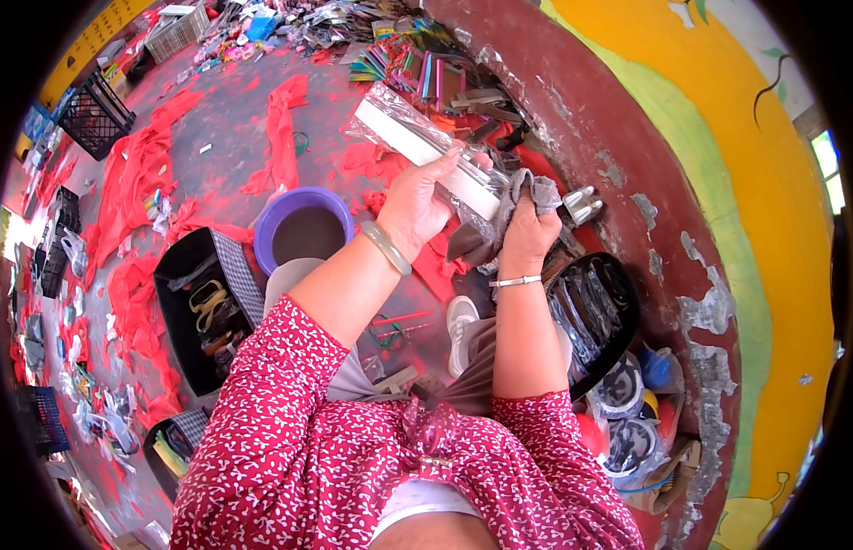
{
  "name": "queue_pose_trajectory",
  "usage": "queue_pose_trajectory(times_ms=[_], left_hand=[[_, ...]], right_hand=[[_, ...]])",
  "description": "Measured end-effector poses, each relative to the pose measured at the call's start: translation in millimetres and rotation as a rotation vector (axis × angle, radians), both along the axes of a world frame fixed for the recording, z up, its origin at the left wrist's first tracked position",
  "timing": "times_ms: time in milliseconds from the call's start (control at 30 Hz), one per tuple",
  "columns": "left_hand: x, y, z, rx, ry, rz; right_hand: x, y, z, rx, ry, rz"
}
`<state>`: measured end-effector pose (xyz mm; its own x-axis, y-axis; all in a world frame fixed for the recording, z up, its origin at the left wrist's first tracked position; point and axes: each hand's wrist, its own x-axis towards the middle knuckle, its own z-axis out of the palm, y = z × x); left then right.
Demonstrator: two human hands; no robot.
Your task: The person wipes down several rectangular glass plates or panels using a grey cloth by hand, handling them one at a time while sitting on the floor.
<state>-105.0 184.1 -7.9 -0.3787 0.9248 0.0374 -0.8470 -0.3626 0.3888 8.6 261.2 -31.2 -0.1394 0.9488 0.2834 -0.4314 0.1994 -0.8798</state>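
Observation:
My left hand is closed round a long, flat package in clear, crinkled plastic with a white strip inside. The package slants from the upper left down toward my right hand. A damp-looking grey-brown cloth is bunched in my right hand, whose fingers are closed on it. That cloth wraps over the package's lower right end and hangs below it. What else lies inside the plastic is hard to make out.
A purple basin of murky water stands left of my left forearm. Beside it is a black bin with assorted items; another bin at right holds dark wrapped packages. Red cloth litters the floor. A peeling wall rises at right.

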Motion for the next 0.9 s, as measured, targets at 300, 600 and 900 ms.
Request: queue_pose_trajectory(times_ms=[300, 600, 900], left_hand=[[-8.0, -3.0, 0.1, -0.004, -0.030, 0.032], [-36.5, -5.4, 0.1, 0.071, -0.009, 0.220], [-11.4, -1.4, -3.3, 0.082, 0.006, 0.056]], right_hand=[[12.2, -0.4, 20.5, -0.453, 0.123, -0.020], [23.5, -7.5, 9.3, -0.448, 0.148, 0.599], [3.7, -27.1, 12.1, -0.211, 0.140, 0.410]])
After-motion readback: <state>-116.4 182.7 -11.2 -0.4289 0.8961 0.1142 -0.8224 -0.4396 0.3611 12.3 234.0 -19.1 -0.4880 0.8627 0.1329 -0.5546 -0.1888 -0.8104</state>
